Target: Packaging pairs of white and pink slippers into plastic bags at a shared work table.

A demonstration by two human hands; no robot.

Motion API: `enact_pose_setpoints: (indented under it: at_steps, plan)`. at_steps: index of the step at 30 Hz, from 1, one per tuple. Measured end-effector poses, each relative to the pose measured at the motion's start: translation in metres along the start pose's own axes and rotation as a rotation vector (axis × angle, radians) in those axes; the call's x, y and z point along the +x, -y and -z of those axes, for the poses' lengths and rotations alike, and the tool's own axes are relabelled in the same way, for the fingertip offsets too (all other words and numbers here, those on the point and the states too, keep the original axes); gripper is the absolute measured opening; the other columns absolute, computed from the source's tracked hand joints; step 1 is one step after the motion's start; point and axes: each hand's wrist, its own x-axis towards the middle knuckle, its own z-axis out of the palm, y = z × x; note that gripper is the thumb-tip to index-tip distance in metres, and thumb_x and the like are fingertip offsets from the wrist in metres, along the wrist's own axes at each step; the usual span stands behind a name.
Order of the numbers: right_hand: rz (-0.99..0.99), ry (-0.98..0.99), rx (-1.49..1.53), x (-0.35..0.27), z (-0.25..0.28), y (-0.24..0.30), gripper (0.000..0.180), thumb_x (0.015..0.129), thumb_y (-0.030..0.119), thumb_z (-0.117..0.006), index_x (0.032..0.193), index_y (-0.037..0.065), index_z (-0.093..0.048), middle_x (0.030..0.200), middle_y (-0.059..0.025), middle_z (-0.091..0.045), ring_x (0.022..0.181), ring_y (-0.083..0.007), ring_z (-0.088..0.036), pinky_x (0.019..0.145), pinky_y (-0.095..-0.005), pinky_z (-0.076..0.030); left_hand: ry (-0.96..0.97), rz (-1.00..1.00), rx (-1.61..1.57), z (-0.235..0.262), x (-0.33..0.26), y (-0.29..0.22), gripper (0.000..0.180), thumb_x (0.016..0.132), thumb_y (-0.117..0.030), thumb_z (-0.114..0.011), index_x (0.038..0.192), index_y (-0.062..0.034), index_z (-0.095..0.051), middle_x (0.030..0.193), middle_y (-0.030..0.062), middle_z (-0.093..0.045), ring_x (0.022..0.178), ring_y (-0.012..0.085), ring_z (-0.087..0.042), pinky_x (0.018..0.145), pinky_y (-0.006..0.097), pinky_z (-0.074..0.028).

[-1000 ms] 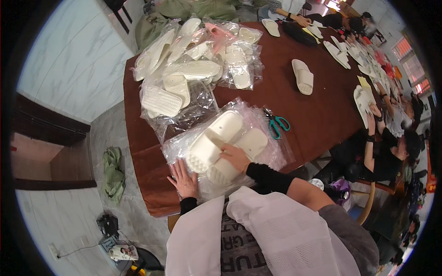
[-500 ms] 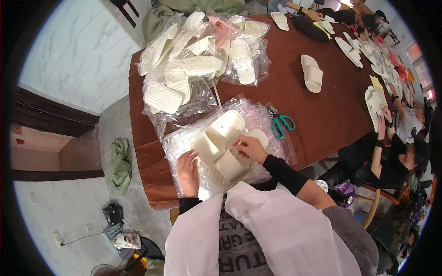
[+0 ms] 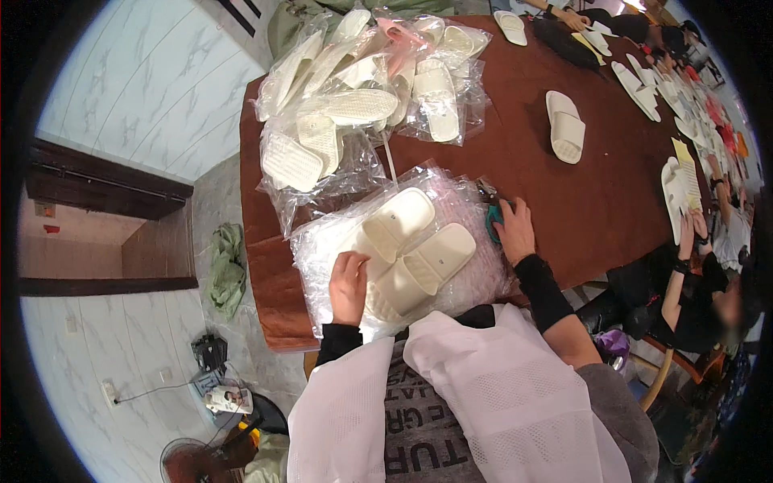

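Observation:
Two cream slippers lie side by side on a stack of clear plastic bags (image 3: 322, 241), the left slipper (image 3: 398, 217) and the right slipper (image 3: 435, 262). My left hand (image 3: 349, 283) is at the toe end of the left slipper, fingers curled together; whether anything is pinched in them is hidden. Off to the right of the bags, my right hand (image 3: 515, 229) is closed over the teal handles of a pair of scissors (image 3: 493, 221), which lies partly under my fingers.
Bagged cream slippers (image 3: 346, 109) are heaped on the far left of the brown-covered table (image 3: 515, 137). A single slipper (image 3: 566, 127) lies farther right. Along the right side, co-workers (image 3: 692, 233) handle more slippers. A green sack (image 3: 225, 270) is on the floor at left.
My right hand has left the slippers and moved right onto the scissors. My left hand has shifted slightly right, its fingers curling. The right slipper shows more fully.

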Motion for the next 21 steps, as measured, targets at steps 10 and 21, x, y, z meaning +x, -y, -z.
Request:
enact_pose_setpoints:
  at_steps: [10,21]
  plan:
    - [-0.16,-0.009,0.326,0.003,-0.001,-0.027,0.058,0.082,0.02,-0.069,0.134,0.005,-0.047,0.116,-0.02,-0.055,0.106,-0.0337,-0.054,0.091,-0.0405,-0.045,0.135,-0.109,0.257,-0.009,-0.073,0.037,0.023,0.08,-0.002,-0.063,0.102,-0.0049,-0.066,0.104,0.0129,-0.064,0.093,0.0314,-0.061,0.08,0.039,-0.049]
    - [0.722,0.449,0.231,-0.015,0.075,0.142,0.058,0.075,0.02,-0.07,0.128,0.007,-0.05,0.104,-0.0156,-0.055,0.098,-0.0334,-0.055,0.086,-0.0413,-0.045,-0.065,0.192,-0.05,0.025,-0.062,0.025,0.012,0.081,0.005,-0.065,0.09,0.0015,-0.059,0.086,0.0137,-0.058,0.076,0.0288,-0.062,0.065,0.036,-0.049]
